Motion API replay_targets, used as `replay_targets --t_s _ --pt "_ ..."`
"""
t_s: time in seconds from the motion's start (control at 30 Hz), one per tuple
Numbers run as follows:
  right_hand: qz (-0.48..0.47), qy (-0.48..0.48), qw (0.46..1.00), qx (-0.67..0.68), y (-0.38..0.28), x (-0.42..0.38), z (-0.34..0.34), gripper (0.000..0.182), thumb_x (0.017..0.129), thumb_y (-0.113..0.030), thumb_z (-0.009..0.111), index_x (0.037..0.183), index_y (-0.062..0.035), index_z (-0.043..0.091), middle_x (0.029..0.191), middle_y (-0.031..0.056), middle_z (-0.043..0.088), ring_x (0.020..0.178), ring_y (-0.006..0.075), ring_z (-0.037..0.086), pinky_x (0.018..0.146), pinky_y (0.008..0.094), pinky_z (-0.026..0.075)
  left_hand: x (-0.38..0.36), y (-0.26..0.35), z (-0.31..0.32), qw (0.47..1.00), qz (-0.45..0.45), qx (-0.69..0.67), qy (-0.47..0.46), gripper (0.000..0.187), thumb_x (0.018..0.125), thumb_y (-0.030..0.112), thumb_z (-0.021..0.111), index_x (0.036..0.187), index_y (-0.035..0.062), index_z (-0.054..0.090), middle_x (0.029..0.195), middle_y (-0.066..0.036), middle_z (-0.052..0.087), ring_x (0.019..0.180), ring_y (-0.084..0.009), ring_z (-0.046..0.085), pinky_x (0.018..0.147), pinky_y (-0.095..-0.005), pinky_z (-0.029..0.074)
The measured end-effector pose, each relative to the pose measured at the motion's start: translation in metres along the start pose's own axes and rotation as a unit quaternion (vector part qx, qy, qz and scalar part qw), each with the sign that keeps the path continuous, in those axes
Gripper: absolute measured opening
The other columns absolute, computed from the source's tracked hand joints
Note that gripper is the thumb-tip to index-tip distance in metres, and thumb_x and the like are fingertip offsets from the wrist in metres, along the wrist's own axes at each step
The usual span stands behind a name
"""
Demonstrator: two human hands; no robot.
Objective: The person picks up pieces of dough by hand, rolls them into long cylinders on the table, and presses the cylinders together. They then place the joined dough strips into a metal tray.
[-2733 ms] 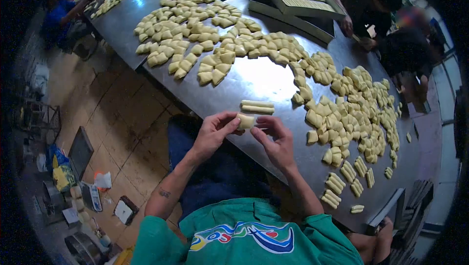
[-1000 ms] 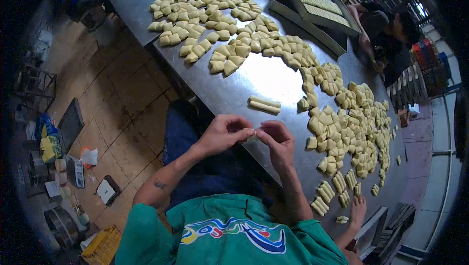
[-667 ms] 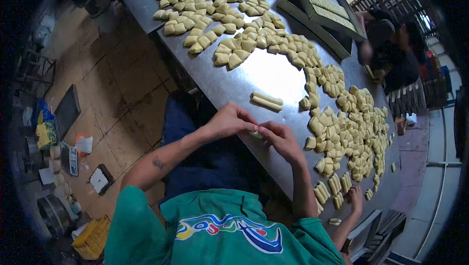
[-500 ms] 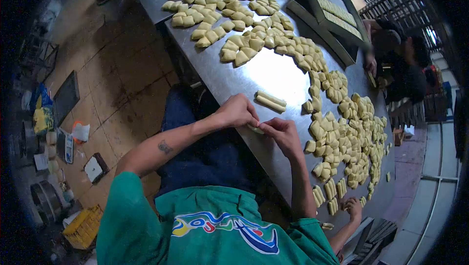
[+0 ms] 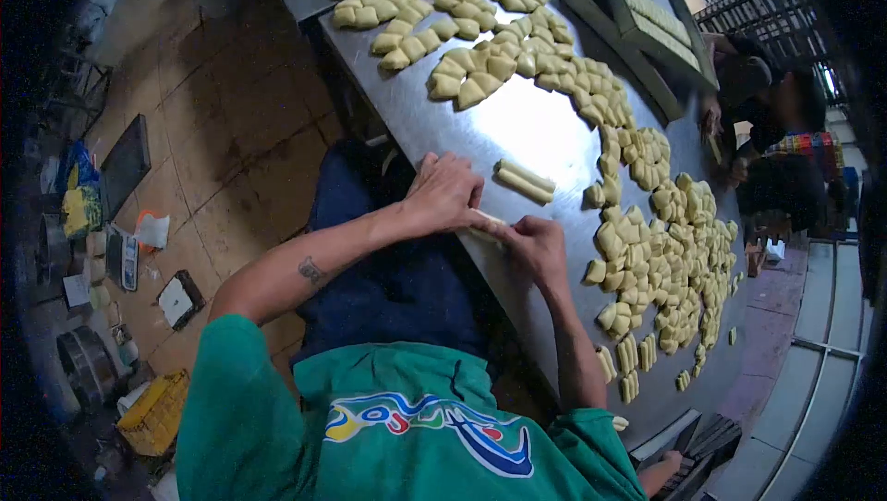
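My left hand [image 5: 443, 191] and my right hand [image 5: 537, 244] press together on one pale dough piece [image 5: 488, 222] at the near edge of the steel table [image 5: 517, 127]. Only a short length of the dough shows between the fingers. Two finished dough rolls [image 5: 524, 180] lie side by side just beyond my hands. A broad band of folded dough pieces [image 5: 647, 242] curves along the table to the right, and another heap [image 5: 467, 71] sits farther back.
Dark trays [image 5: 647, 25] holding rows of rolls stand at the far end. Another person [image 5: 771, 122] sits at the table's right side. A few rolls [image 5: 628, 353] lie near the right front edge. Clutter and a yellow crate [image 5: 152, 413] sit on the tiled floor at left.
My hands have lowered from in front of my body onto the table edge, the dough piece between them now longer and thinner. The view has tilted, shifting the table rightward.
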State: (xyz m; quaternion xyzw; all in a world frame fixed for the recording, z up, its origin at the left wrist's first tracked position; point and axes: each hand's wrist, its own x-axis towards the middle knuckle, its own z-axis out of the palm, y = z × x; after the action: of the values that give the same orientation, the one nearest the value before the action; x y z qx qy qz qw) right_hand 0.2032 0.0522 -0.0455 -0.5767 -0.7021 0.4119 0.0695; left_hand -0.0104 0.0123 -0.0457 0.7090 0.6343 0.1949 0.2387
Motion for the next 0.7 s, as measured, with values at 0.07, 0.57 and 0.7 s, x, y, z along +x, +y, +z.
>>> replay_targets --t_s 0.07,0.57,0.7 --pt "-0.04 0.025 0.997 -0.059 -0.006 0.003 0.004 0.047 0.077 -0.041 0.08 0.07 0.0041 0.07 0.055 0.0072 0.062 0.049 0.0125 0.058 0.047 0.0319 0.045 0.001 -0.004 0.008 1.0 -0.004 0.005 -0.004 0.05 0.068 0.063 0.073 0.072 0.014 0.063 0.09 -0.007 0.055 0.097 -0.0278 0.05 0.082 -0.0428 0.035" --pt "0.048 -0.075 0.969 -0.231 -0.025 0.008 -0.011 0.069 0.072 -0.065 0.073 0.061 0.0028 0.069 0.045 0.0072 0.053 0.042 0.0154 0.052 0.045 0.0348 0.041 0.007 -0.006 0.01 0.998 -0.003 0.056 -0.001 0.051 0.065 0.065 0.074 0.073 0.0155 0.065 0.093 -0.006 0.055 0.104 -0.0275 0.048 0.087 -0.0454 0.031" --pt "0.051 -0.109 0.979 -0.167 -0.003 0.012 -0.027 0.082 0.067 -0.077 0.067 0.054 0.0033 0.063 0.045 0.0064 0.05 0.044 0.0182 0.049 0.047 0.0389 0.038 0.007 -0.02 -0.012 0.997 0.021 -0.005 -0.08 0.039 0.069 0.053 0.076 0.081 0.0171 0.069 0.098 -0.006 0.06 0.105 -0.0283 0.05 0.086 -0.0476 0.033"
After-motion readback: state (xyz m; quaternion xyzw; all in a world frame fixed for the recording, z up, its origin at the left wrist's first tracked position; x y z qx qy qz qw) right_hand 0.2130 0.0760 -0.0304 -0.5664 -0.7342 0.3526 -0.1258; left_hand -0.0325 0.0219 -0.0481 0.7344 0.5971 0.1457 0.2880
